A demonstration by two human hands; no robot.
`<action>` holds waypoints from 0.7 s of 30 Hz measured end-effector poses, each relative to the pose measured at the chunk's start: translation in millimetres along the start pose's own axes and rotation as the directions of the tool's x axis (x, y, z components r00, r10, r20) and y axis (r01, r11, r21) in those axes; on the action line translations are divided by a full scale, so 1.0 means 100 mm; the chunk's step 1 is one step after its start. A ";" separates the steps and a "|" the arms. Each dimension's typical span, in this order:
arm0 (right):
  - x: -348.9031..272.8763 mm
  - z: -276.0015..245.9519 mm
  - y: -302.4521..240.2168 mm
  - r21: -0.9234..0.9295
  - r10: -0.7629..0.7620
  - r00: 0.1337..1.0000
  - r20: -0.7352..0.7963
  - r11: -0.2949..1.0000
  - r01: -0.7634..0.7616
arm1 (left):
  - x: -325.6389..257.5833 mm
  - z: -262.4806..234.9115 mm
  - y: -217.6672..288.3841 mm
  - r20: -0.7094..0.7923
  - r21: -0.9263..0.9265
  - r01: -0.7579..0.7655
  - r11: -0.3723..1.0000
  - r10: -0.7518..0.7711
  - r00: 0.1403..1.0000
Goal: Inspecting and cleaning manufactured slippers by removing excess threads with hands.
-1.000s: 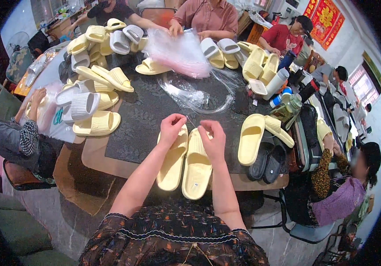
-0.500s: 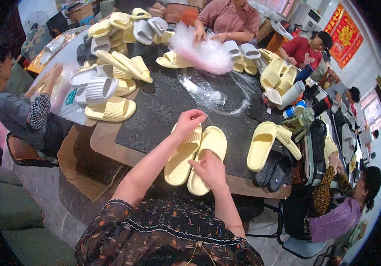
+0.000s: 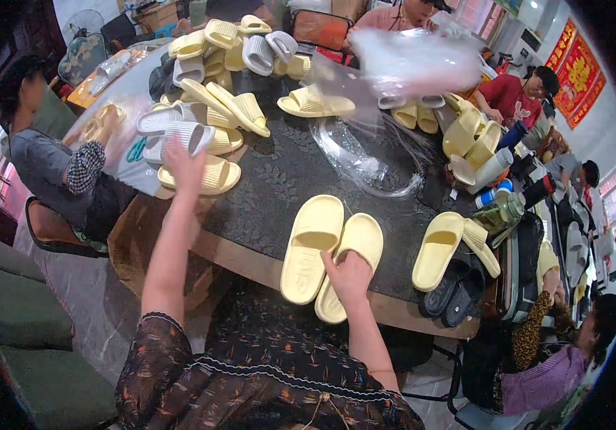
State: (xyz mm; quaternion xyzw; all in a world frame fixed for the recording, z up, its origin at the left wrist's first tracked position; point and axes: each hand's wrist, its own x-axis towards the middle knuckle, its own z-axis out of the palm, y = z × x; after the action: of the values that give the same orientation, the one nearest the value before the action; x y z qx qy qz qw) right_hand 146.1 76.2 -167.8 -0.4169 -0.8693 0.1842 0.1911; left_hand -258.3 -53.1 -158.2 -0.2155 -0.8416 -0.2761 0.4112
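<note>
A pair of pale yellow slide slippers lies in front of me at the table's near edge, toes pointing away: the left slipper (image 3: pixel 306 278) and the right slipper (image 3: pixel 331 304). My right hand (image 3: pixel 352 278) grips the right one, its fingers in under the strap and partly hidden, the thumb near the inner sides of both. Stretched out to the left, my left hand (image 3: pixel 186 166) is at a light grey ribbed slipper (image 3: pixel 192 135) in the pile. Its fingers are extended and a little blurred. Under that grey slipper sits a yellow slipper (image 3: pixel 211 177).
The dark patterned table (image 3: pixel 272 168) carries more slippers in yellow, grey and black. Clear plastic strips (image 3: pixel 351 161) lie mid-table. Another yellow pair (image 3: pixel 438 251) and black slippers (image 3: pixel 455 294) are at right, near a glass jar (image 3: pixel 506 208). Several people sit around; one across handles plastic bags (image 3: pixel 422 64).
My left hand has left the yellow pair and swung left to the slipper pile. My right hand stays at the right slipper. The person across has lifted the plastic bags.
</note>
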 end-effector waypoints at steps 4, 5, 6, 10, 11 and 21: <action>-0.01 -0.01 0.09 -0.032 0.037 0.999 0.011 0.999 -0.037 | 0.47 0.28 -0.62 0.529 -0.168 0.421 0.891 -0.279 0.801; 0.01 -0.02 0.03 -0.005 0.045 0.997 0.059 0.999 -0.045 | 0.53 0.31 -0.89 0.507 -0.206 0.411 0.888 -0.262 0.821; 0.02 -0.05 -0.04 0.016 0.057 0.993 0.099 0.998 -0.059 | 0.58 0.34 -1.13 0.488 -0.252 0.398 0.882 -0.239 0.840; -0.02 0.01 0.12 0.049 0.099 0.994 0.037 0.994 -0.101 | 0.68 0.37 -0.71 0.710 -0.591 0.691 0.415 -0.140 0.691; -0.02 0.03 0.04 0.060 0.097 0.995 0.023 0.993 -0.098 | 0.78 0.33 -0.99 0.624 -0.654 0.583 0.482 -0.091 0.776; -0.04 0.02 0.05 0.021 0.031 0.998 -0.050 0.999 -0.030 | 0.82 -0.61 0.27 0.265 -0.881 0.114 0.459 0.278 0.923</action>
State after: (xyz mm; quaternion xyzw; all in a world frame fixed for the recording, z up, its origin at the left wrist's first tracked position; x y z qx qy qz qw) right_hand 150.7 76.0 -172.9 -0.4325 -0.8559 0.1854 0.2145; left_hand -254.3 -60.9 -53.5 -0.4861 -0.6251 -0.6048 0.0849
